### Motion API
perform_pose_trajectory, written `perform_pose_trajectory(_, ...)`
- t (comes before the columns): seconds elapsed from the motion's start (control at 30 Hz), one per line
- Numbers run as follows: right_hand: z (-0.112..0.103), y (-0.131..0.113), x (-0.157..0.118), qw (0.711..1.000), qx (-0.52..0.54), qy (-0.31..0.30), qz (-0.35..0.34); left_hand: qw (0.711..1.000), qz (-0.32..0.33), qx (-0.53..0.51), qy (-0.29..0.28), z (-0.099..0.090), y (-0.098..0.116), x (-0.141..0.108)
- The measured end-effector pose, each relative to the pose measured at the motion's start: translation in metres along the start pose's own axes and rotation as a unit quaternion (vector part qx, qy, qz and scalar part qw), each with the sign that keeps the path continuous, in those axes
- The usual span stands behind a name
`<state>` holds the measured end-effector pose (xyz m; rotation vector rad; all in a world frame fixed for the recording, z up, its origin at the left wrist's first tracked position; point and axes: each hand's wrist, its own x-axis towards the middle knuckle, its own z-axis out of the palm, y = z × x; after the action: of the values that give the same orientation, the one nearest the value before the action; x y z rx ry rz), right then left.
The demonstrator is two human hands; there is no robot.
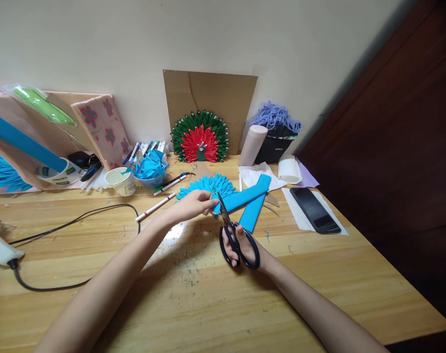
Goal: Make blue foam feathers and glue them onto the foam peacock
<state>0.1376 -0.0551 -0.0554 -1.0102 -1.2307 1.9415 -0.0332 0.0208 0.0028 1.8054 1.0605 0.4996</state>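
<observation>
My left hand (199, 203) pinches the end of a blue paper strip (241, 197) near the middle of the table. Black-handled scissors (233, 235) are in my right hand (241, 247), with fingers and thumb through the loops and the blades at the strip's end beside my left fingertips. A second blue strip (253, 212) crosses the first one on its right side. Just behind my left hand lies a fan of pointed blue pieces (211, 184), its lower part hidden by the hand.
A red and green fan (200, 137) leans on cardboard (223, 93) at the back. Left are a bowl of blue pieces (150, 169), a paper cup (120, 181), markers and a glue gun (2, 247) with its cable. A phone (314, 210) lies right.
</observation>
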Motion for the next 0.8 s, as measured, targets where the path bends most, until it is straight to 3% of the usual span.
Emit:
perform_pose_trajectory(0.2,-0.001,0.002,0.002,1.0,-0.008,0.011,-0.002,1.0,-0.025,-0.014,-0.007,-0.003,0.011,-0.003)
perform_pose_trajectory(0.43,-0.002,0.004,0.0,0.997,-0.07,0.025,-0.037,1.0,-0.018,0.001,-0.019,-0.011,0.01,-0.006)
perform_pose_trajectory(0.67,0.003,-0.005,-0.006,0.996,-0.072,0.032,-0.03,0.995,-0.016,0.096,-0.026,-0.055,0.017,-0.04)
perform_pose_trajectory(0.8,0.004,0.001,-0.005,0.997,-0.058,0.034,-0.029,0.985,-0.067,0.156,-0.017,-0.072,-0.007,-0.071)
